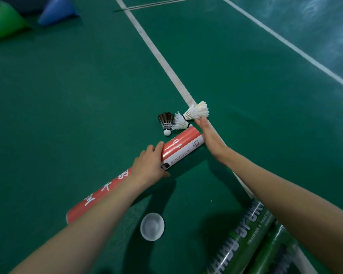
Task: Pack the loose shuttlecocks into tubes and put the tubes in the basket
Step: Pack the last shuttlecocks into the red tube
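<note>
The left hand (pixel 149 165) is curled round the middle of a long red and white tube (pixel 183 145), fingers over the top and thumb underneath. The tube runs slantwise, its near end back under the left forearm and its far end up ahead of the knuckles. The right hand (pixel 208 135) is flat, fingers straight and together, holding nothing. Its palm side lies against the far end of the tube.

Just past the right fingertips lies a cream shuttlecock (pixel 197 111), on its side with its feathers fanned away to the right. The fingertips seem to reach its feathers, though contact cannot be made out. To the left of the right hand, beyond the tube's far end, lie a white shuttlecock (pixel 179 122) and, touching it on the far side, a black shuttlecock (pixel 165 121) with its white cork pointing back toward the person.

Between the two forearms, nearer the body than either hand, a white cap (pixel 152 226) sits on the green floor (pixel 87 105), hollow side up. Under the right forearm lie two green tubes (pixel 246 234) side by side. A white line (pixel 156 52) runs from beneath the right hand away up the floor. Far off to the left of the left hand stand a green cone (pixel 4 24) and a blue cone (pixel 55 12).
</note>
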The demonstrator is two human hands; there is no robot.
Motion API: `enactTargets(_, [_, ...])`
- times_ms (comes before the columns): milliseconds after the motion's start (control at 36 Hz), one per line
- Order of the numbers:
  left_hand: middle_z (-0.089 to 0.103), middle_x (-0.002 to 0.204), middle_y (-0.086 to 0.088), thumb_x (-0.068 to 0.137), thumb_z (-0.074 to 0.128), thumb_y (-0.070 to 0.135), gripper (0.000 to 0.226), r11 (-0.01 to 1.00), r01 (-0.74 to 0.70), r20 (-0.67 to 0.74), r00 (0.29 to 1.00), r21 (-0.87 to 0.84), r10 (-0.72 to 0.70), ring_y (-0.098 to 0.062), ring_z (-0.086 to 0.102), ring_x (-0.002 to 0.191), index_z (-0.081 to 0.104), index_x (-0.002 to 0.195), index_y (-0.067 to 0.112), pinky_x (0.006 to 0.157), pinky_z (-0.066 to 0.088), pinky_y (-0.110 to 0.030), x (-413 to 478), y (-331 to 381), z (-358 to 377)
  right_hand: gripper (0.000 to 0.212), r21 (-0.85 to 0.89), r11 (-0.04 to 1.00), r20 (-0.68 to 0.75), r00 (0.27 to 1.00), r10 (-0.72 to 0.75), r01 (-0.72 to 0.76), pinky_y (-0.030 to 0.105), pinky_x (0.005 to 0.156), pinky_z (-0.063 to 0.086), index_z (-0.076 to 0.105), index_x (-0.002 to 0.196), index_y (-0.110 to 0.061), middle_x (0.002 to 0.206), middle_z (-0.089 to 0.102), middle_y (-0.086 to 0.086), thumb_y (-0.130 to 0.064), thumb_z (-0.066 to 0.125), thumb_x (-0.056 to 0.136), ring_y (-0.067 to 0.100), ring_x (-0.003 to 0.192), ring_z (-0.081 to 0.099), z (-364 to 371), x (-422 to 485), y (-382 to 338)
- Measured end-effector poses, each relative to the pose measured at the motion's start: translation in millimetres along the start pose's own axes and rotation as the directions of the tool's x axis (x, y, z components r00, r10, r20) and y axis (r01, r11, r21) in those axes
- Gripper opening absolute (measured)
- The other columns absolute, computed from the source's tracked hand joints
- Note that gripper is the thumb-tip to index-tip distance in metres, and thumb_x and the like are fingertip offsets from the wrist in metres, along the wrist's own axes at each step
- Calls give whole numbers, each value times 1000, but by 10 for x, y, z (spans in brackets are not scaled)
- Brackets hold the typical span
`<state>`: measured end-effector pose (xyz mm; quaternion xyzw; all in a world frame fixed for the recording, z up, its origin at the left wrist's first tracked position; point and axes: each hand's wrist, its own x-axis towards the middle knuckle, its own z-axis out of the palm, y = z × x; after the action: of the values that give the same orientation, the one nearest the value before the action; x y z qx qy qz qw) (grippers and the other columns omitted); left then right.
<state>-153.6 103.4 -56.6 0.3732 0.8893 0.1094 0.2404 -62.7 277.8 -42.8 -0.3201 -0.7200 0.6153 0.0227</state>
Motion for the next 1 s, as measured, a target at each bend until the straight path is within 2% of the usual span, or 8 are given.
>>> enactTargets(139, [46,121,-5,66,84,37,99,996,92,-4,996,-6,-92,-27,50,108,23,143,23,90,47,-47,32,-92,-9,45,83,994,-162,983,90,-78,40,97,42,50,129,-14,104,65,8,-40,22,104,25,103,58,2,243,-19])
enactTargets(250, [46,120,-8,65,84,36,96,982,187,-10,982,-39,-188,-29,52,106,26,139,22,87,49,-47,20,-221,-12,38,-336,942,-167,984,-65,5,13,70,42,54,130,-13,124,57,8,-3,39,97,20,105,54,-50,482,38])
enactTargets(444, [46,123,-8,63,86,36,96,964,264,60,963,-14,-263,-29,52,109,27,137,21,90,49,-49,-56,-377,-31,80,-963,150,207,970,-128,226,51,115,19,13,152,-33,160,0,7,6,40,87,31,146,1,21,699,-62])
enactTargets(556, [47,122,-7,62,86,35,96,964,264,76,962,-16,-262,-28,52,109,27,137,23,90,48,-48,-76,-412,-31,75,-984,11,175,976,-127,178,52,115,17,18,150,-25,160,0,11,6,45,87,32,147,-2,172,717,-60])
enactTargets(667, [47,121,-7,62,86,36,95,967,254,78,964,-9,-253,-29,52,108,28,135,22,90,49,-48,-78,-378,-12,50,-987,93,105,967,-234,129,41,101,40,44,132,-4,142,35,18,9,50,84,33,130,38,144,672,16])
enactTargets(778, [46,120,-6,62,86,36,95,975,223,67,973,-2,-222,-28,52,107,27,136,22,89,49,-47,-75,-315,11,22,-881,461,-55,942,-332,111,32,81,39,56,110,0,119,48,16,5,49,90,31,108,50,-48,595,139])
enactTargets(861, [45,122,-6,65,85,35,95,980,198,53,979,2,-198,-27,51,108,25,138,22,89,49,-46,-72,-273,16,10,-572,818,-293,918,-267,56,25,90,29,63,95,-2,123,46,9,-11,58,92,22,116,41,-151,519,114])
enactTargets(1000, [45,124,-6,66,84,34,97,986,169,23,985,6,-169,-27,50,109,23,141,21,89,48,-45,-61,-216,-1,14,-25,1000,-255,967,-8,2,23,89,37,65,100,-8,105,63,1,-18,64,90,13,100,55,-247,306,59])
